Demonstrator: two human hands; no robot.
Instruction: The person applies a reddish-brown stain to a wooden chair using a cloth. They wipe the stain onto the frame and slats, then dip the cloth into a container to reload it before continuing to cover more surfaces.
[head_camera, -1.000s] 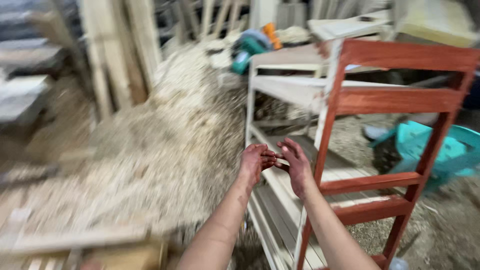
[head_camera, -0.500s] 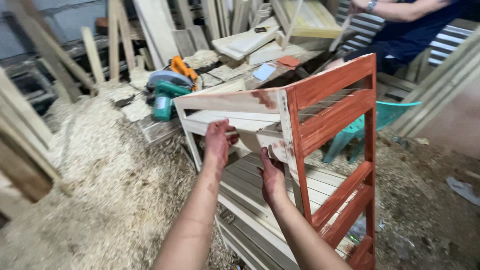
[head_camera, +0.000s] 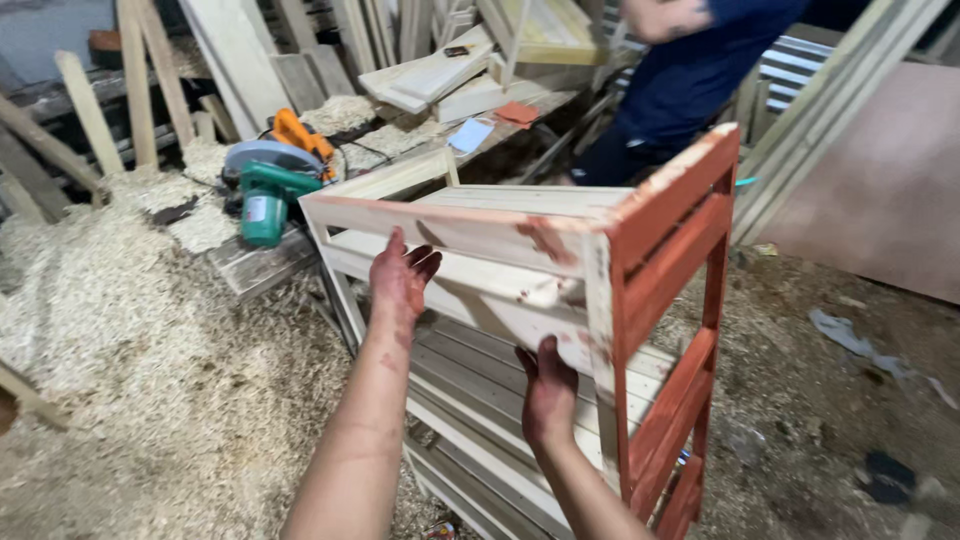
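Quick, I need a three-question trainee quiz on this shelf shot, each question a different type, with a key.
1. True or false: both stain-reddened hands, left hand and right hand, touch the slatted pale wooden shelf rack.
2. Which part of the rack is painted red-brown?
A. the side frame on the right
B. the top slats
C. nothing
3. Fill in: the green and orange circular saw sits beside heaps of pale ____.

Key: 1 true; 2 A; 3 sawdust (wood shavings).
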